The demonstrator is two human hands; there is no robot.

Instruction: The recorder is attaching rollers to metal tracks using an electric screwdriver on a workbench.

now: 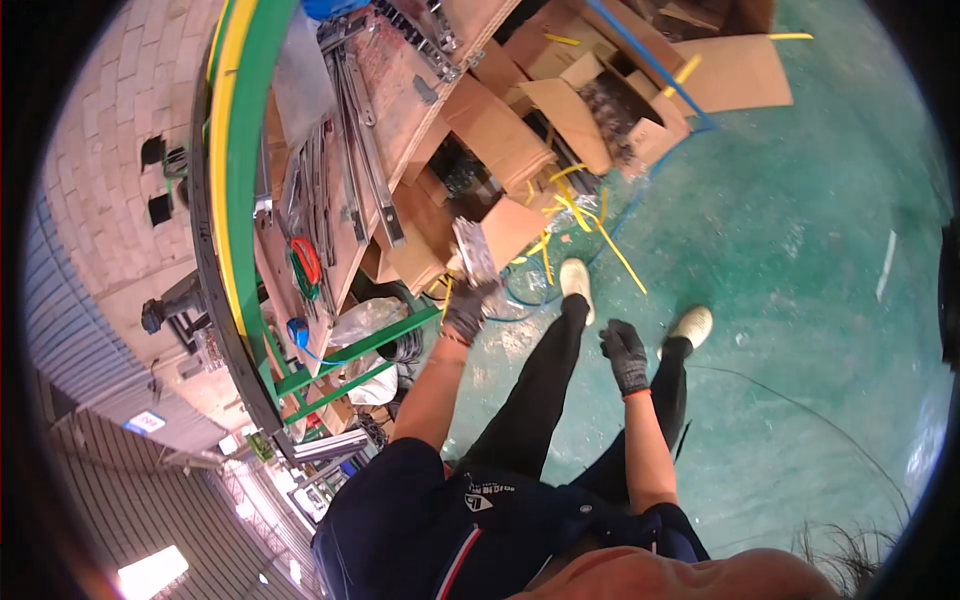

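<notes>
My left hand (468, 308), in a dark grey work glove, is closed on a clear plastic bag (474, 248) with silvery contents that I cannot make out. The bag sticks up beyond my fingers, in front of an open cardboard box (420, 235) beside the workbench. My right hand (625, 355), gloved the same way, hangs above the green floor near my right shoe (692, 325). Its fingers are curled in, and nothing shows in them.
On the wooden workbench (400, 110) lie long metal rails (365, 150) and red-handled pliers (306, 262). Open cardboard boxes (565, 115) holding dark parts line its side. Yellow strapping (620, 258) and a blue hose (635, 205) lie on the floor near my feet.
</notes>
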